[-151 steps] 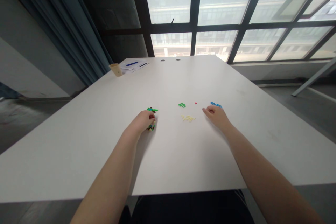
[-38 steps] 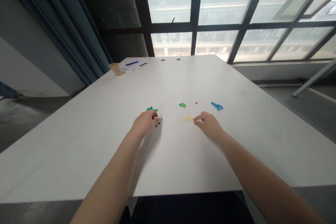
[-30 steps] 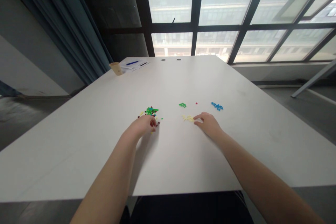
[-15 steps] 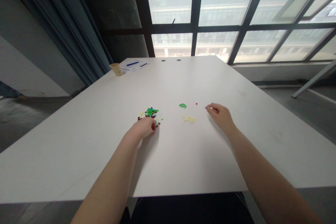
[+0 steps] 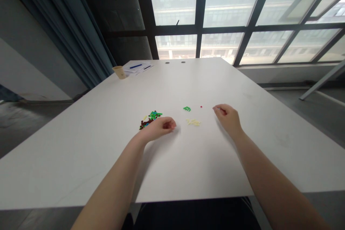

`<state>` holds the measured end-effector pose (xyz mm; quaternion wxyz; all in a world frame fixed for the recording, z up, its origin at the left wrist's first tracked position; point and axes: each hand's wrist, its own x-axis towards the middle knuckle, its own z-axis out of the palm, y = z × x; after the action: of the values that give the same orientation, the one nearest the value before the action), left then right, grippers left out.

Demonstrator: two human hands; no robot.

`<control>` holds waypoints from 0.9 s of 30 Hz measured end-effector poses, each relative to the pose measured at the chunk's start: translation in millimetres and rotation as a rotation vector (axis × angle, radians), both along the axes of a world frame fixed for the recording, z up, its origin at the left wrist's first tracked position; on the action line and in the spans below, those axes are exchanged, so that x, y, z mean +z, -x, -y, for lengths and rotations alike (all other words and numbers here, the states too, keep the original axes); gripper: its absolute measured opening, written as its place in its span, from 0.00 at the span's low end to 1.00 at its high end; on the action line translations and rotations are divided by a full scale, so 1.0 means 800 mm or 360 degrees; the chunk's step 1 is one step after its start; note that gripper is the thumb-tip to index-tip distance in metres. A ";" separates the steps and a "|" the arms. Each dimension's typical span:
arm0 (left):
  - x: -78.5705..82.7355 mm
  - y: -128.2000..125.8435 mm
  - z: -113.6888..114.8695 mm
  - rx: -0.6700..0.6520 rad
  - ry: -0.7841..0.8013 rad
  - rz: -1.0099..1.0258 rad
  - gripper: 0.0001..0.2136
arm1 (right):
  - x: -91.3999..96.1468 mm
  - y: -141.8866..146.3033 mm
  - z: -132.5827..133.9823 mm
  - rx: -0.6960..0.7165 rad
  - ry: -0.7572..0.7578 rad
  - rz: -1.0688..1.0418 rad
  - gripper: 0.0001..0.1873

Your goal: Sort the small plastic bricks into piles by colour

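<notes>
My left hand is closed, its fingers curled together just right of a mixed pile of small pieces in green, dark brown, blue and yellow. What its fingertips hold, if anything, is hidden. To the right lie a small cluster of green pieces and a loose group of pale yellow pieces. A single tiny red piece sits between the green cluster and my right hand. That hand is pinched shut low over the table; anything in the pinch is too small to make out.
A wide white table carries everything. Toward its far left edge stand a tan paper cup and papers with a blue pen. Two dark round discs are at the far edge, below the windows.
My left hand has moved right, away from the mixed pile, uncovering more of its brown and blue pieces. My right hand has shifted only slightly and stays pinched.
</notes>
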<state>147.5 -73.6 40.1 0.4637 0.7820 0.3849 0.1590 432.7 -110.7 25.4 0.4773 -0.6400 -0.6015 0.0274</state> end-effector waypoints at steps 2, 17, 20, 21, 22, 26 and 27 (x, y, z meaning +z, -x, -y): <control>-0.002 -0.007 0.001 0.0007 0.0069 0.0162 0.06 | 0.003 -0.005 0.001 -0.0112 -0.0163 -0.0077 0.12; -0.027 -0.068 0.024 0.0307 0.0893 0.1319 0.16 | 0.007 0.041 0.016 0.0482 -0.0372 0.0022 0.07; -0.026 -0.069 0.026 0.0280 0.0890 0.1352 0.17 | 0.008 0.063 0.028 0.0731 -0.0415 0.0059 0.05; -0.026 -0.070 0.027 0.0275 0.0900 0.1354 0.17 | 0.008 0.069 0.032 0.0792 -0.0430 0.0062 0.06; -0.025 -0.070 0.027 0.0272 0.0919 0.1353 0.17 | 0.008 0.074 0.035 0.0839 -0.0441 0.0065 0.07; -0.024 -0.071 0.030 0.0232 0.0993 0.1355 0.18 | 0.007 0.084 0.039 0.0910 -0.0462 0.0084 0.09; -0.025 -0.071 0.030 0.0219 0.1001 0.1357 0.18 | 0.006 0.084 0.039 0.0915 -0.0464 0.0086 0.09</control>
<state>204.4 -97.7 20.4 0.7796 0.4441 0.2417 0.3695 365.6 -141.7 30.5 0.5206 -0.3693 -0.7676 0.0575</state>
